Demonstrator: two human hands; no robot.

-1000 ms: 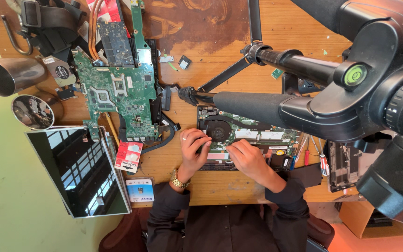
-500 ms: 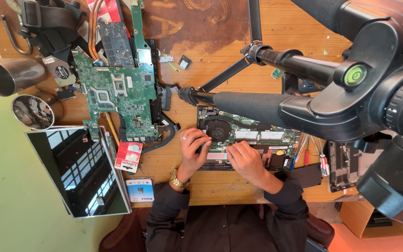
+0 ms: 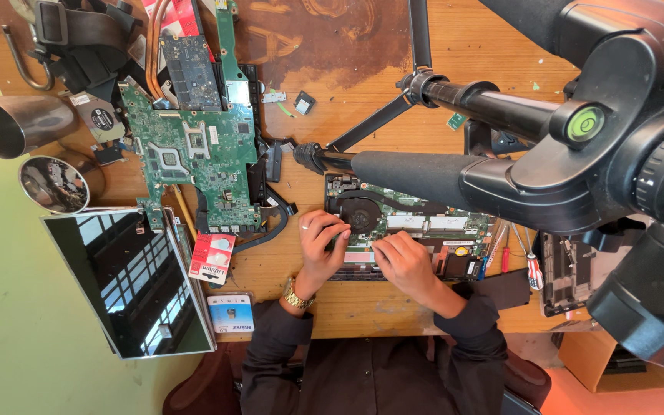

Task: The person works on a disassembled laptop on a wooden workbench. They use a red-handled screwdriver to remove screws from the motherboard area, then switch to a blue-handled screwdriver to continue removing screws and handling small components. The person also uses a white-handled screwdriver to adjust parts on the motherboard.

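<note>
An opened laptop base (image 3: 424, 223) lies on the wooden table, showing its green board and a round black fan (image 3: 360, 213). My left hand (image 3: 319, 247), with a gold watch at the wrist, rests on the base's near left corner beside the fan, its fingers curled. My right hand (image 3: 406, 261) sits just to its right on the near edge of the board. Its fingertips are pinched together over a pale strip. What they pinch is hidden. Both sleeves are black.
A large black camera on a tripod (image 3: 578, 146) hangs over the right side. A bare green motherboard (image 3: 194, 161) lies at the left, with a detached laptop screen (image 3: 128, 284) below it and two metal cups (image 3: 9, 123). Screwdrivers (image 3: 532, 265) lie to the right.
My right hand has edged slightly left along the board, closer to my left hand. The left hand has barely moved.
</note>
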